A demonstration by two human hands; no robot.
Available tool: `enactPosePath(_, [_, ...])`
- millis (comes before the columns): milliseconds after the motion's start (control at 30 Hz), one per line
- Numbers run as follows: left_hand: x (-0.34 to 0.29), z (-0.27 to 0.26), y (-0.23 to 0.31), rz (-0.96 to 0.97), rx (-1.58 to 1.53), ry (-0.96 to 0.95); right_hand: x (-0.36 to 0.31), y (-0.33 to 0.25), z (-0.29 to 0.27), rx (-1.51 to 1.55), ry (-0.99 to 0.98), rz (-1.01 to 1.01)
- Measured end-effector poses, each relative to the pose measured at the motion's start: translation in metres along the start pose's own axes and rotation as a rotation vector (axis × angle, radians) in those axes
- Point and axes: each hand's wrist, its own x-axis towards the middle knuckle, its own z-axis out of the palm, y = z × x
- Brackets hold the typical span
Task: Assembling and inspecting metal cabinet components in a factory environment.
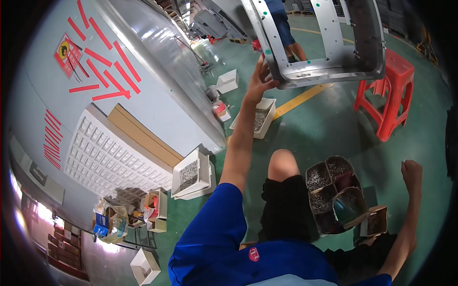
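Observation:
A large grey metal frame point(329, 71) with rectangular openings and small green dots fills the top right of the view. My left hand point(260, 82) is at its lower left corner, the thumb by the bottom edge and the fingers up along the side. Just above those fingertips sits a small red piece point(256, 45). My right hand point(411, 174) is closed in a fist off to the right, apart from the frame; anything inside it is hidden. Between my knee and right arm stands a divided bin point(310, 190) of small metal parts, with a teal piece point(347, 207) in one compartment.
A red plastic stool point(393, 90) stands right of the frame. White bins point(260, 132) of small metal parts sit on the green floor, with another bin point(205, 178) against the pale wall cabinet point(143, 62). A small cardboard box point(377, 221) adjoins the divided bin. Someone's legs point(284, 28) show behind the frame.

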Motion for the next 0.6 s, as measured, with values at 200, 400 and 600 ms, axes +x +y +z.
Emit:
enactPosePath(200, [-0.002,0.023,-0.002,0.047,0.051,0.038,0.000,0.001,0.001,0.034,0.001,0.001])
enactPosePath(400, [-0.015,0.063,-0.004,0.162,0.149,0.124,0.002,-0.004,0.000,0.050,0.005,-0.010])
enactPosePath(600, [-0.030,0.132,0.011,0.388,0.572,0.398,-0.001,-0.003,-0.003,0.019,0.005,-0.004])
